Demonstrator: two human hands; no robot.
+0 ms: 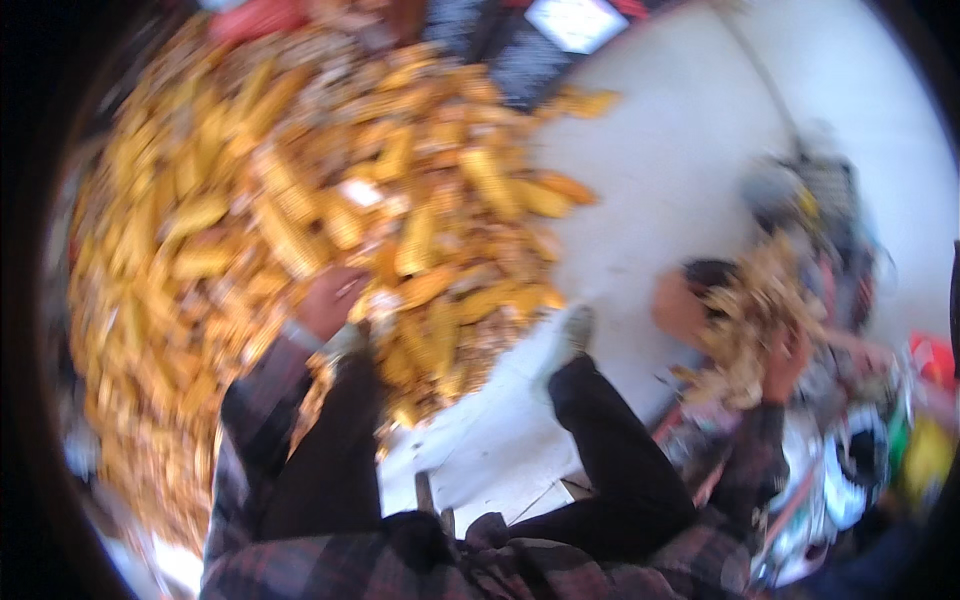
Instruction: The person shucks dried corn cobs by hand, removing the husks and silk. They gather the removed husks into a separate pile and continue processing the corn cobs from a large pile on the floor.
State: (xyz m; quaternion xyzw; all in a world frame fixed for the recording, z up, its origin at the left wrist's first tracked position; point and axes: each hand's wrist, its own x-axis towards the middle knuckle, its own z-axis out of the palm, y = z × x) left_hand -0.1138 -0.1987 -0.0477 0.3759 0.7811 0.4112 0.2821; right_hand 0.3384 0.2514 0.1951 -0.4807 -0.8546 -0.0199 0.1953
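Observation:
A broad heap of yellow corn cobs (281,232) spreads over the floor before me and to my left. My left hand (330,304) is at the heap's near part, close to my left shoe, with its fingers curled. Blur hides whether a cob is in it. Out to the right, my right hand (787,360) grips a loose bunch of dry, pale corn husks (750,322). The bunch hangs over the clutter on that side.
A brown rounded object (675,307) with a dark top stands beside the husks. Bags and mixed household items (855,465) crowd the right. The pale floor (637,150) lies between heap and clutter. Dark objects (517,60) and a red item (259,21) border the heap's far side.

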